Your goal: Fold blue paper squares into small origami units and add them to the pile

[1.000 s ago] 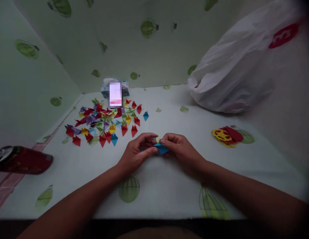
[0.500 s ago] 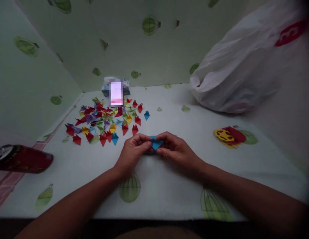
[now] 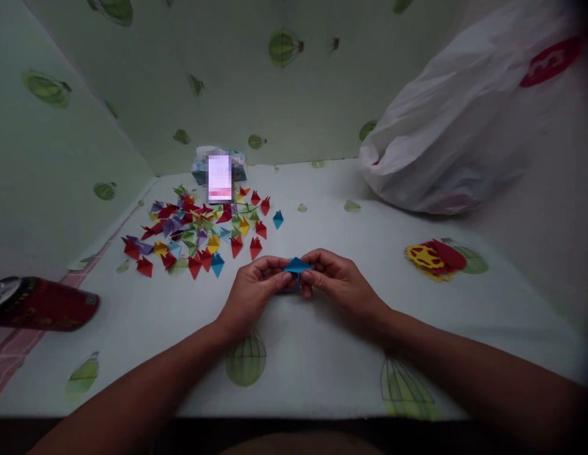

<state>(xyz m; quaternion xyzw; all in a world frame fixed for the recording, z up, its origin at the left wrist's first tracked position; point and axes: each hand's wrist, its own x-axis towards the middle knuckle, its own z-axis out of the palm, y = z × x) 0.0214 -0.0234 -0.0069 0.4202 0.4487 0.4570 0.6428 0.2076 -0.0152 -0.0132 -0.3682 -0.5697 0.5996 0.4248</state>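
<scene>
A small folded piece of blue origami paper (image 3: pixel 298 265) is held between both hands above the middle of the table. My left hand (image 3: pixel 260 283) pinches its left side, thumb in front and fingers curled behind. On the opposite side my right hand (image 3: pixel 336 278) grips it between thumb and fingers. The paper's top shows as a flat, wide triangle, and part of it below is covered by the fingertips. Beyond my left hand lie several small folded paper figures (image 3: pixel 194 262) in red, yellow, green, purple and blue, the nearest being a blue one (image 3: pixel 217 264).
A phone with a lit, blurred screen (image 3: pixel 220 178) leans on a tissue box (image 3: pixel 197 172) at the back. A red can (image 3: pixel 47 304) lies at the left. Red and yellow paper cutouts (image 3: pixel 434 258) lie at the right, below a white plastic bag (image 3: pixel 436 126).
The blue paper has turned in my fingers: its downward-pointing triangle now shows as a flat one pointing up. My right fingers have shifted on it, while my left hand has barely moved.
</scene>
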